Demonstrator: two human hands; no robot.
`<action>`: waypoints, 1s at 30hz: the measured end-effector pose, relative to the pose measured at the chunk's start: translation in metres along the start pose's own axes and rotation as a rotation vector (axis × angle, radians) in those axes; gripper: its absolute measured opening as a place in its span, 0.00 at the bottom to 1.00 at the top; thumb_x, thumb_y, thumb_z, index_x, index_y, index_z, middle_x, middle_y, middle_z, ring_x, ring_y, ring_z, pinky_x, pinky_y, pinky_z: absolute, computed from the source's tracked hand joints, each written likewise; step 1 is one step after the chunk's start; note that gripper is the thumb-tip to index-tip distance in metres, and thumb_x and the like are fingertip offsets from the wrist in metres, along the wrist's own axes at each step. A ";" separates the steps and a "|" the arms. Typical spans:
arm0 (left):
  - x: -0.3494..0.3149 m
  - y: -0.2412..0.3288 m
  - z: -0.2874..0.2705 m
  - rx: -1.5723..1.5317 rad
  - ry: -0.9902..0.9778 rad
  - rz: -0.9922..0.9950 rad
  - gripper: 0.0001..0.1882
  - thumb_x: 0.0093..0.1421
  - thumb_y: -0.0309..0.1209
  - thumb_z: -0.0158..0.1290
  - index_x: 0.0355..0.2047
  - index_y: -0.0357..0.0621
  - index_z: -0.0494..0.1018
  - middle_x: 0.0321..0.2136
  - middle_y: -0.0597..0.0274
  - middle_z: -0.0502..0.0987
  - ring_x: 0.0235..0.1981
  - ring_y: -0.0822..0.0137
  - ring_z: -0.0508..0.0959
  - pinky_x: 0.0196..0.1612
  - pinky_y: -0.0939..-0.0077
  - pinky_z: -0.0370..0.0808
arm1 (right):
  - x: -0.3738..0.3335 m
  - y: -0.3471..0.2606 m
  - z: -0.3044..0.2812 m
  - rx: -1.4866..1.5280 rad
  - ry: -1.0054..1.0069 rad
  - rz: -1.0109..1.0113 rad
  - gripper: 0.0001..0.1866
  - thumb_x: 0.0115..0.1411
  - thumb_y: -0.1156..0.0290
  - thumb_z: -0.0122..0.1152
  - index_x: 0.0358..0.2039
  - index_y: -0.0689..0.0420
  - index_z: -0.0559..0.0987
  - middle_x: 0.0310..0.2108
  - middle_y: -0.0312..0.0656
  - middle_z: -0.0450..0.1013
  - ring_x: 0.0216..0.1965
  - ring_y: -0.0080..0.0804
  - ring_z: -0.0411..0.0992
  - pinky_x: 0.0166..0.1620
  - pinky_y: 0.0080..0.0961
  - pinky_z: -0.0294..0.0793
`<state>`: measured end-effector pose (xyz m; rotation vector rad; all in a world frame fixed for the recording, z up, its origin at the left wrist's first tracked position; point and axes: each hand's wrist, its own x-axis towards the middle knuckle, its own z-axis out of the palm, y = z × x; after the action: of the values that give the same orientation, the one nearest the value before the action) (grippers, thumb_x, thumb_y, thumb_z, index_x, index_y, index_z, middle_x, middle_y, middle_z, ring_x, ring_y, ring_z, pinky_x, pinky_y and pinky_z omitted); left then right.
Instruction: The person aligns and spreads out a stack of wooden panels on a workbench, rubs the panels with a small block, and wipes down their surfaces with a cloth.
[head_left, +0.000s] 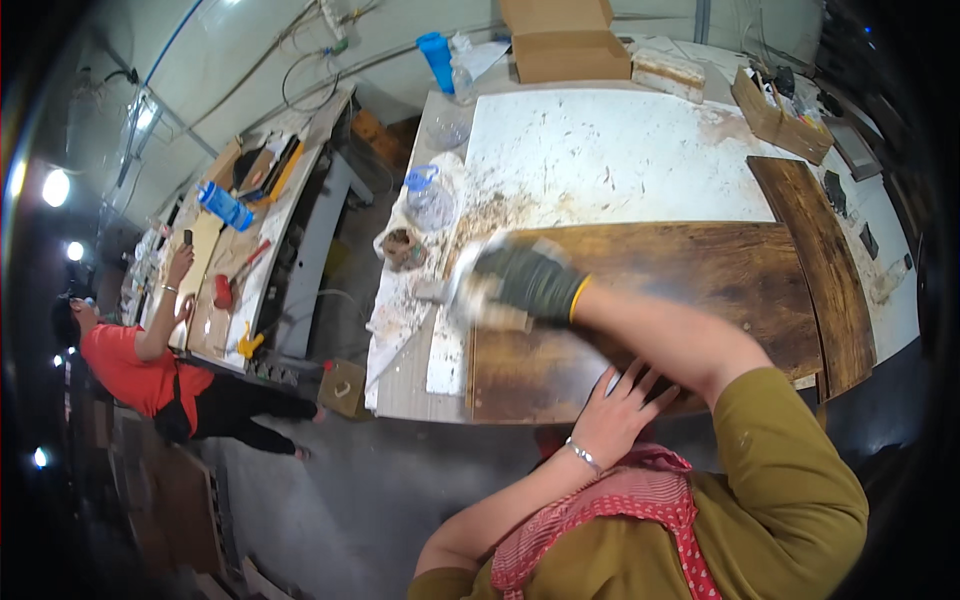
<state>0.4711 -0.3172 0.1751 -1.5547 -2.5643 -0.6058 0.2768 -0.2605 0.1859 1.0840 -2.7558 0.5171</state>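
Note:
A brown wooden board [650,260] with dark, mottled grain lies at the near side of the white-topped worktable. My right hand [525,280], in a dark glove with a yellow cuff, reaches across to the board's left end. It is closed around a pale thing [478,300] that motion blur keeps me from naming. My bare left hand [612,415] rests with spread fingers at the board's near edge, a silver bracelet on its wrist. Just beyond the glove stand a brown-stained tub [402,250] and a clear plastic jug [430,205] with a blue top.
A narrower dark plank [815,270] lies along the right. Toward the back are an open cardboard box [570,55], a blue cup [436,60] and a wooden box of odds and ends [780,115]. A person in red [130,365] stands by another bench at the left.

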 end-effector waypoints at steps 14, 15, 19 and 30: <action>-0.030 -0.166 -0.077 0.193 0.075 -0.349 0.23 0.59 0.38 0.45 0.54 0.47 0.63 0.59 0.55 0.59 0.58 0.51 0.58 0.57 0.59 0.59 | -0.133 0.072 -0.068 -0.187 0.256 0.739 0.15 0.51 0.64 0.56 0.39 0.53 0.76 0.45 0.47 0.69 0.48 0.42 0.66 0.52 0.31 0.65; -0.039 -0.173 -0.073 0.102 0.001 -0.408 0.24 0.59 0.38 0.45 0.55 0.46 0.62 0.59 0.54 0.58 0.59 0.50 0.57 0.59 0.58 0.57 | -0.129 0.025 -0.067 -0.631 0.180 0.363 0.13 0.52 0.64 0.54 0.38 0.52 0.76 0.45 0.47 0.68 0.49 0.42 0.64 0.51 0.34 0.64; -0.045 -0.204 -0.043 0.200 -0.020 -0.243 0.26 0.60 0.40 0.43 0.56 0.41 0.59 0.58 0.48 0.58 0.59 0.50 0.59 0.59 0.57 0.56 | -0.109 -0.094 -0.023 -0.001 0.110 -0.038 0.19 0.52 0.65 0.50 0.42 0.62 0.71 0.44 0.49 0.67 0.48 0.45 0.66 0.50 0.41 0.63; -0.006 -0.162 -0.109 0.215 -0.218 -0.291 0.26 0.53 0.34 0.52 0.52 0.38 0.64 0.52 0.49 0.65 0.54 0.51 0.64 0.56 0.61 0.58 | -0.494 0.015 -0.151 -0.511 0.063 1.462 0.17 0.56 0.61 0.52 0.41 0.60 0.75 0.38 0.49 0.74 0.41 0.42 0.72 0.46 0.32 0.68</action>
<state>0.3194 -0.4285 0.2265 -1.2525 -2.9292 -0.1756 0.6280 0.1177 0.2007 -1.1227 -2.8379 -0.1021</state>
